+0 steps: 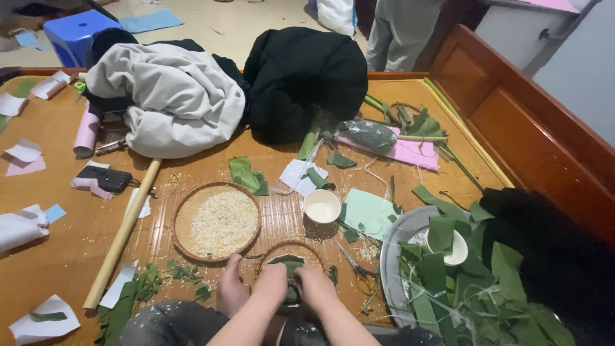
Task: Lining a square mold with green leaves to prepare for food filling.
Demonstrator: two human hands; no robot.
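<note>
Head: leaf parcel (289, 263) btwn both hands (293, 287)

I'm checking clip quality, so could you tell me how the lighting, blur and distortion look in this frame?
Head view: soft, even indoor light, faint shadows; wide-angle bending curves the wooden rail; left hand and right hand slightly soft over the green leaf.

Setting. A woven bamboo mat (57, 256) in golden brown fills most of the frame, bounded at right by a reddish-brown panelled wooden bed frame (512, 122). Beyond the mat, along the top edge, lies a pale cream tiled floor (237, 22). A blue plastic stool (77, 32) stands at upper left, and a grey-white wall (576, 64) occupies the upper right corner. Lighting is soft and even.
</note>
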